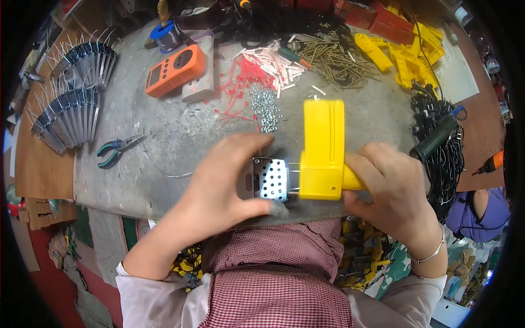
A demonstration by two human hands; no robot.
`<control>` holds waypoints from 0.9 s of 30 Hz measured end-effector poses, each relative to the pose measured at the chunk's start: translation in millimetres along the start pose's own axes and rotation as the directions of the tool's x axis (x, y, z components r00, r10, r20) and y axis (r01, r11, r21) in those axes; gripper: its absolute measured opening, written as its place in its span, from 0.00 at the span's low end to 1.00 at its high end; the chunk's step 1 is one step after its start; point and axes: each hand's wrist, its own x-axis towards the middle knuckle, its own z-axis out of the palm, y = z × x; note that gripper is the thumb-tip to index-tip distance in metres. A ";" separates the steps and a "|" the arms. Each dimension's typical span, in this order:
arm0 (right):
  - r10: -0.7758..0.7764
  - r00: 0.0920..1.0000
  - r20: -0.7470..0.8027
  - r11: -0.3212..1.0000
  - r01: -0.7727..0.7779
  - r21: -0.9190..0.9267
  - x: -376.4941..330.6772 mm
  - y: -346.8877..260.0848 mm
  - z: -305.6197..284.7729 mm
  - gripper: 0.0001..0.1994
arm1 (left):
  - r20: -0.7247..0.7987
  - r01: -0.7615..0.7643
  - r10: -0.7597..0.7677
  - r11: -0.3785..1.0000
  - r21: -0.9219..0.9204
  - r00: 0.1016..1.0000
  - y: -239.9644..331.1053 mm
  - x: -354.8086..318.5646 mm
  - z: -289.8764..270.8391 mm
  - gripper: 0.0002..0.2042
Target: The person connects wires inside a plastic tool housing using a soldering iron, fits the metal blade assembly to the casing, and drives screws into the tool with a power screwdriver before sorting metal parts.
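My left hand is closed round a small perforated metal part with rows of dark holes, the thumb along its near side. My right hand grips the short handle end of a yellow plastic housing, whose tall, slightly curved part points away from me. Thin metal rods bridge the small gap between the metal part and the housing. Both pieces are held over the table's near edge. Just beyond my left fingers lies a scatter of small metal nuts. The underside of the metal part is hidden.
Red leads, white sleeves and long brass-coloured screws are heaped farther back. Pliers and an orange meter lie left. Yellow housings, black cables and a dark green-handled tool are right.
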 end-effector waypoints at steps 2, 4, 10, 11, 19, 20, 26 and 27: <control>-0.028 0.999 0.037 0.999 0.027 0.035 -5.6 10.4 11.9 0.15 | 0.036 -0.033 0.030 0.996 0.084 0.999 -2.2 -6.7 24.2 0.41; -0.063 0.995 0.073 0.996 0.057 0.072 -3.8 14.9 19.4 0.16 | -0.009 -0.064 0.067 0.987 0.148 0.998 -3.1 -10.0 37.5 0.38; -0.118 0.980 0.158 0.959 0.071 0.274 3.5 27.3 36.5 0.18 | -0.029 -0.066 0.070 0.990 0.125 0.997 -6.3 -12.7 43.5 0.34; -0.151 0.970 0.190 0.923 0.069 0.378 3.4 32.1 38.4 0.19 | -0.032 -0.061 0.065 0.991 0.123 0.997 -7.1 -12.5 43.9 0.34; -0.235 0.899 0.371 0.833 -0.011 0.553 17.5 49.9 39.4 0.24 | -0.069 -0.050 0.055 0.996 0.078 0.996 -6.8 -10.6 46.6 0.34; -0.212 0.921 0.327 0.874 0.030 0.485 13.6 40.7 36.2 0.26 | -0.073 -0.041 0.047 0.996 0.080 0.996 -7.3 -11.3 46.0 0.34; -0.068 0.988 0.140 0.997 0.074 -0.033 -6.9 -10.4 41.2 0.32 | -0.028 -0.106 0.111 0.984 0.143 0.993 1.9 -6.4 34.4 0.42; -0.066 0.990 0.123 0.996 0.074 -0.057 -7.7 -13.2 41.5 0.31 | 0.076 -0.188 0.175 0.960 0.207 0.982 4.0 -1.0 31.2 0.44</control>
